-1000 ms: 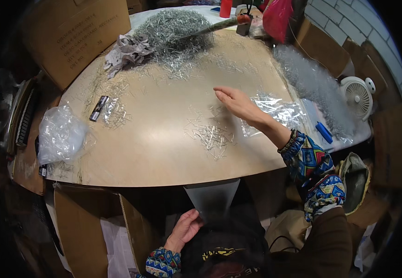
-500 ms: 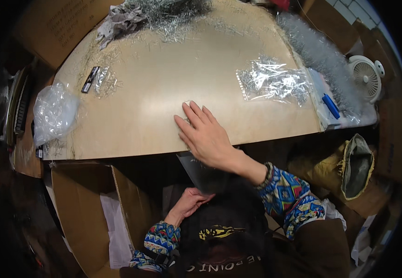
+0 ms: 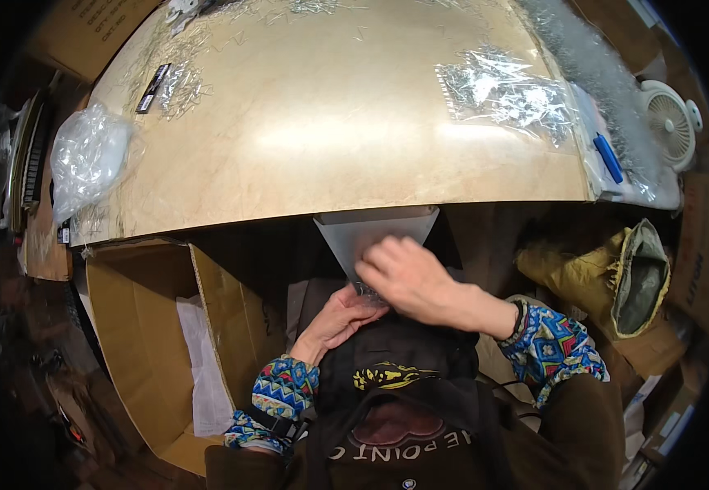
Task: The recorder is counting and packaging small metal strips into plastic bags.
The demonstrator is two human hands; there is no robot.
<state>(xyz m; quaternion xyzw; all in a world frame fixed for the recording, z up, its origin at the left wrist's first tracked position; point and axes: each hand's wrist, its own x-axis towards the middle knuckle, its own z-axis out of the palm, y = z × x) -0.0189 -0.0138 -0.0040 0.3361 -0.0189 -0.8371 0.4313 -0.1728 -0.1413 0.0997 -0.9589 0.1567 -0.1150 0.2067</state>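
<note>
Curved pale wood desk (image 3: 273, 175) spans the top. Below left: open brown cardboard box (image 3: 146, 318), white thin sheet (image 3: 203, 376) inside. Right: yellow fabric sack (image 3: 571, 263), mouth open, inside too dark to read. On desk: flat clear plastic bag (image 3: 526, 102) with silvery wire pins, can't tell if in or on it; crumpled clear plastic bag (image 3: 89, 155) at far left, contents unclear. Grey translucent tapered chute (image 3: 375, 229) at desk's front edge, no load visible. Right hand (image 3: 412, 282) over its lower part, fingers curled, blurred; can't tell if it grips anything. Left hand (image 3: 338, 320) pinches crinkled clear plastic (image 3: 364, 291) at the narrow end. My take: keep left pinch steady, plastic snug to tip, right fingers light so nothing tears.
</note>
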